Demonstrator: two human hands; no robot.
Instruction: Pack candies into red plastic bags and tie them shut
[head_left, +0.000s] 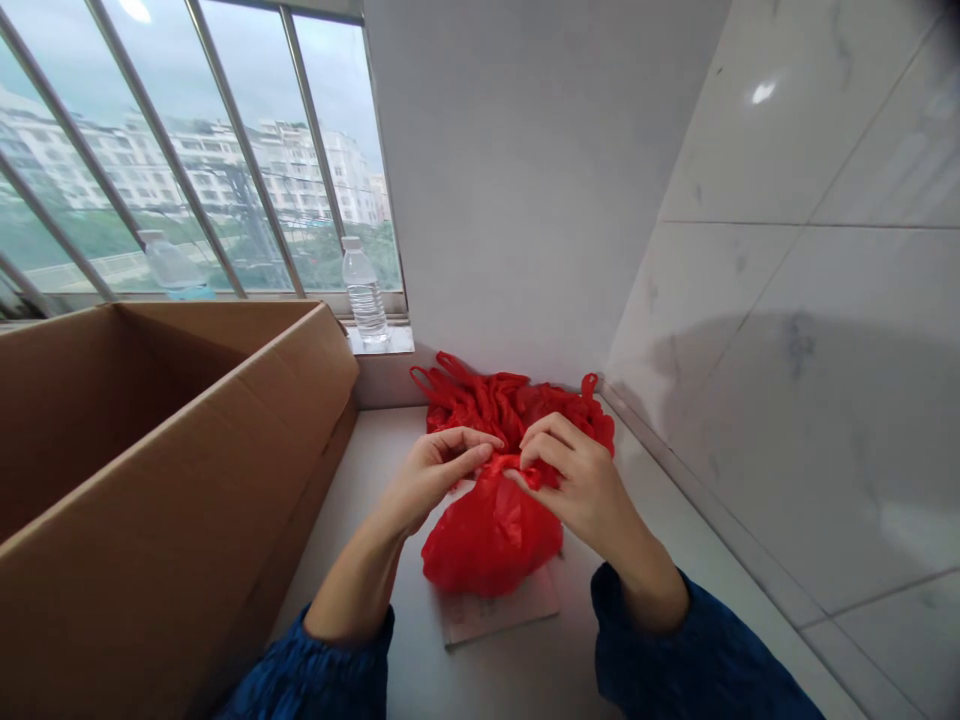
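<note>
A red plastic bag (491, 540), bulging at the bottom, rests on a thin pale book or pad (502, 607) on the white surface. Its gathered neck is between my two hands. My left hand (442, 465) pinches the neck from the left, thumb and forefinger together. From the right, my right hand (574, 480) grips the twisted top with curled fingers. What the bag contains is hidden. Right behind my hands lies a heap of more red plastic bags (480, 400), their loop handles sticking up against the wall.
A large open cardboard box (225, 430) stands along the left side. On the sill by the barred window is a clear plastic bottle (365, 295), with another bottle (171, 265) farther left. A marble-patterned tiled wall (810, 400) bounds the right side.
</note>
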